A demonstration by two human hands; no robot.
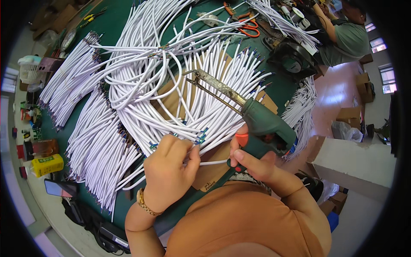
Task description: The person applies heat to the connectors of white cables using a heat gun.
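Observation:
My right hand (259, 163) is wrapped round the handle of a green soldering gun (269, 124) with an orange trigger. Its long metal barrel (220, 89) points up and left over the cables, and a thin feed tube runs alongside. Left of it, my left hand (169, 173) has its fingers curled in a pinch beside blue-tipped cable ends (201, 136). A white cable (212, 162) runs from under these fingers toward my right hand; its pinched part is hidden. Loose white cables (141, 77) lie heaped in front of both hands, partly on brown cardboard (169, 96).
Bundled white cables (96, 150) cover the green table's left side. Orange-handled scissors (249, 29) lie at the back, near a black fan-like device (293, 62). A yellow bottle (48, 165) and a phone (60, 188) are at left. Another person (349, 40) sits at the far right.

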